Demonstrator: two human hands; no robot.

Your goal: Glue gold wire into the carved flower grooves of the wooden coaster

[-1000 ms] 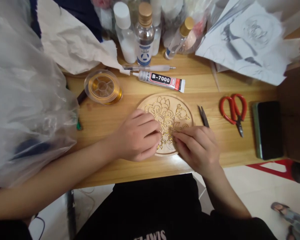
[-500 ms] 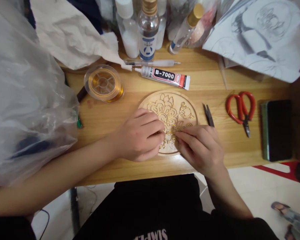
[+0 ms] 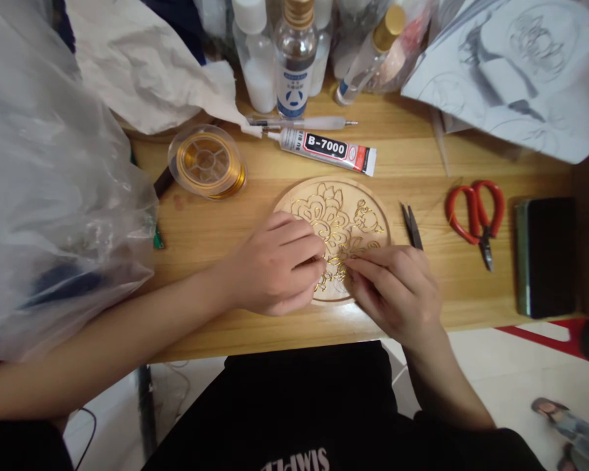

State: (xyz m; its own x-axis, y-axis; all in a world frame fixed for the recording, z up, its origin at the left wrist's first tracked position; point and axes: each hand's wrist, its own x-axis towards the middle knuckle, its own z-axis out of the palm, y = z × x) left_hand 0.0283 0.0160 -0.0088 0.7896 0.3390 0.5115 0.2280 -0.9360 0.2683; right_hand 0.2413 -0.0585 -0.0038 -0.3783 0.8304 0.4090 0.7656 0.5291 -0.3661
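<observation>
A round wooden plate (image 3: 341, 297) with a raised rim lies on the table, bearing a flower design outlined in gold wire (image 3: 330, 226). Over its left side rests my left hand (image 3: 287, 265), fingers curled in and pressed together; whatever is in the fingertips is hidden. My right hand (image 3: 397, 288) comes in from the lower right, thumb and forefinger pinched at a thin bit of gold wire on the plate's lower part. The two sets of fingertips are a short gap apart. Right of the plate lie black-tipped tweezers (image 3: 411, 227).
A spool of gold wire (image 3: 207, 160), a B-7000 glue tube (image 3: 326, 147) and a pen (image 3: 314, 123) lie beyond the plate. Bottles (image 3: 294, 65) line the back. Red-handled pliers (image 3: 477, 212) and a phone (image 3: 544, 255) sit right; a plastic bag (image 3: 53, 196) bulges at left.
The view has shifted very slightly, so the table things sit a little further right. Both hands stay in nearly the same place on the plate.
</observation>
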